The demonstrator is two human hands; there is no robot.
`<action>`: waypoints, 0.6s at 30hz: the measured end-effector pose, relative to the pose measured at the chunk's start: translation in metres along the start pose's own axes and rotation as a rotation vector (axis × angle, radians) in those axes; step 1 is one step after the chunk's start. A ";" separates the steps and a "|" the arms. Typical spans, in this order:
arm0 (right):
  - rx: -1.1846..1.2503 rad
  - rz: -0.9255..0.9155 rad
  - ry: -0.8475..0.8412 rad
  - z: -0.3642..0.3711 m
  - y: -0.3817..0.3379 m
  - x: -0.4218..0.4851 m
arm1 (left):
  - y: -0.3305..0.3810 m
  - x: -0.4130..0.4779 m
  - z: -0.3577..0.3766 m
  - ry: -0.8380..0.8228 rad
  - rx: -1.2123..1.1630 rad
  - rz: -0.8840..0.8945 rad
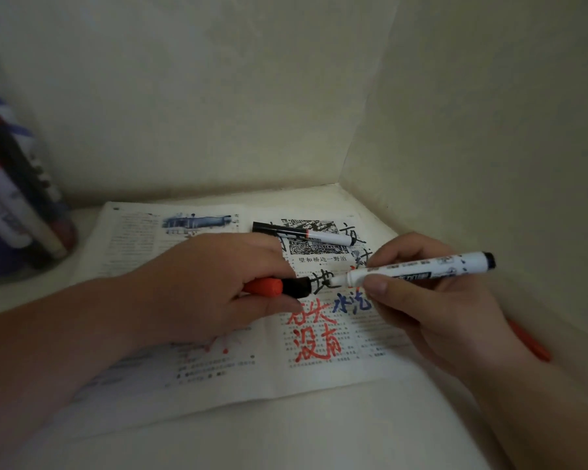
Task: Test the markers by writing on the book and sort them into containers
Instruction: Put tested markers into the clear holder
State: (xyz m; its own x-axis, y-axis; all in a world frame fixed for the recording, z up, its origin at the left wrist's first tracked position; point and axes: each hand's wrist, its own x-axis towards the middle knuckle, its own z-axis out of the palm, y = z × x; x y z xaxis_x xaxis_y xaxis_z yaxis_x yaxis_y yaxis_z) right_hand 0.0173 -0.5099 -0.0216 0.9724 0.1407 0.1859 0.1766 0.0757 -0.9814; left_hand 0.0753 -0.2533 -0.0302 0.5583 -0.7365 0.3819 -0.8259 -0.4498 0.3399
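The left forearm [48,351] lay nearest, stretching in from seven o'clock, and the left hand [211,283] sat over the open book [218,374], fingers curled round a red piece [265,288] with a black cap [296,288] at its end; whether the red was a second cap or a marker body could not be told. The cap's mouth faced three o'clock. Just beside it on that side, not quite touching, was the bare nib of the white marker [414,269], whose long axis ran nine to three, nib at nine, black tail at three and a little raised. The right hand [431,300], its wrist at five o'clock, pinched the barrel near the front between thumb and fingers. Cap and nib were nearly in line, so the next move looked like a short push together along that axis. A capped marker [306,234] lay on the page at twelve o'clock; the blurred container [14,198] of markers stood well apart at nine o'clock
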 end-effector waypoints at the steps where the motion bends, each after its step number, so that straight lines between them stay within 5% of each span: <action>1: -0.004 0.013 0.004 0.003 -0.001 0.000 | 0.000 0.000 0.000 -0.002 -0.001 0.002; 7: 0.104 0.089 -0.002 0.004 -0.007 -0.003 | 0.004 -0.001 -0.002 -0.010 0.007 0.006; 14: 0.035 0.035 -0.093 0.011 -0.002 -0.003 | 0.011 -0.001 -0.002 0.001 0.013 0.007; 18: -0.101 -0.029 0.004 0.011 -0.007 -0.003 | 0.008 -0.001 -0.002 0.069 -0.014 -0.033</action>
State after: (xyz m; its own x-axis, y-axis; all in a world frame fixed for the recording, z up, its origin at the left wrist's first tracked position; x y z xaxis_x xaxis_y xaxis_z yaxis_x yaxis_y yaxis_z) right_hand 0.0114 -0.5003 -0.0147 0.9673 0.1358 0.2143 0.2190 -0.0203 -0.9755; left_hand 0.0677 -0.2549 -0.0260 0.5895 -0.6849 0.4283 -0.8062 -0.4658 0.3648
